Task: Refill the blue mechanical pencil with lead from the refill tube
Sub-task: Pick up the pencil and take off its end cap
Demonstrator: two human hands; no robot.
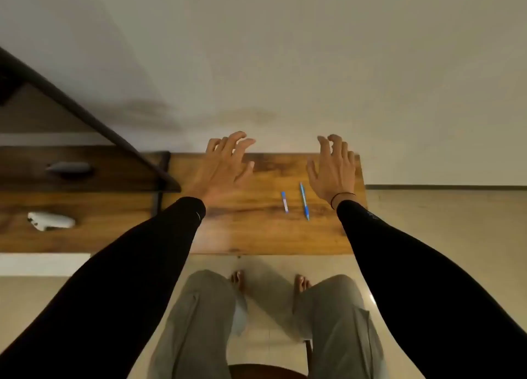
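Blue mechanical pencil point(304, 201) lies flat on the wooden table point(251, 230), right of centre, running near to far. Refill tube point(285, 202), shorter, lies just left of it, roughly parallel, not touching. Left hand point(225, 167) is extended over the table's far edge, fingers spread and curled, holding nothing. Right hand point(333, 170) is extended likewise, fingers apart, empty, just right of the pencil's far end. Both forearms wear black sleeves. A white object point(50, 221) rests on the table's far left.
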